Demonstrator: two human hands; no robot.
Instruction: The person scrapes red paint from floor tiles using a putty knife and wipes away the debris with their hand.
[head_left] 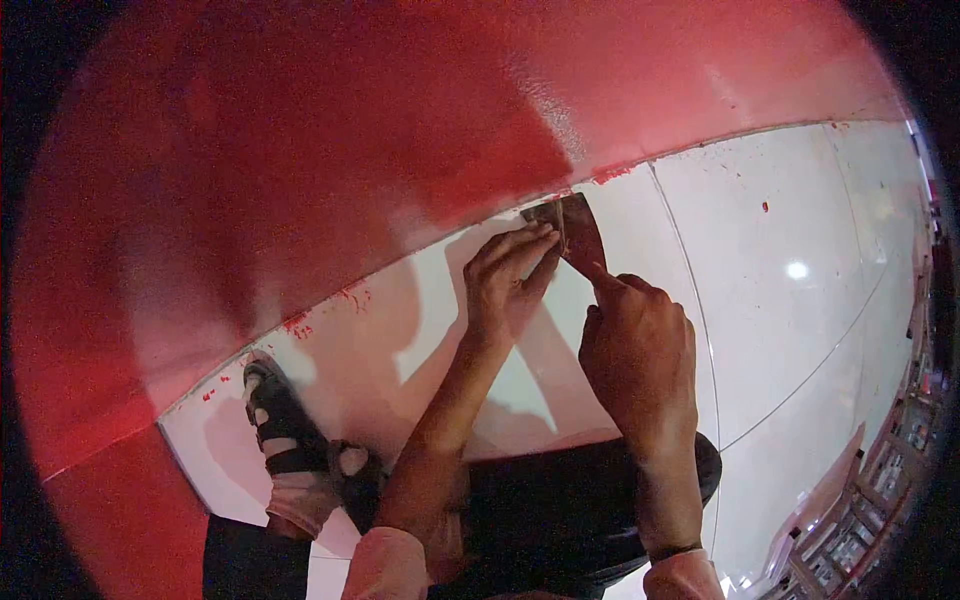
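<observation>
Below the scraper [584, 234], nearest the cam, a dark-trousered leg [560, 505] was seen, w/ a strapped sandal [291, 424] worn on a foot well to the scraper's lower L. Just below-R of the scraper, its handle end was gripped in the R hand [645, 350], fingers curled round, index finger pointed twd the blade. Just L of the scraper, the L hand [505, 275] was held w/ fingers bent, tips at the blade's edge; whether anything was gripped by it couldn't be told. The scraper was held low at the white tiled floor [800, 230], blade nr the base of the red wall [300, 150]. Red flecks [297, 326] were scattered L of the scraper. Well to its lower R, a rack-like frame [870, 500] was partly shown.
</observation>
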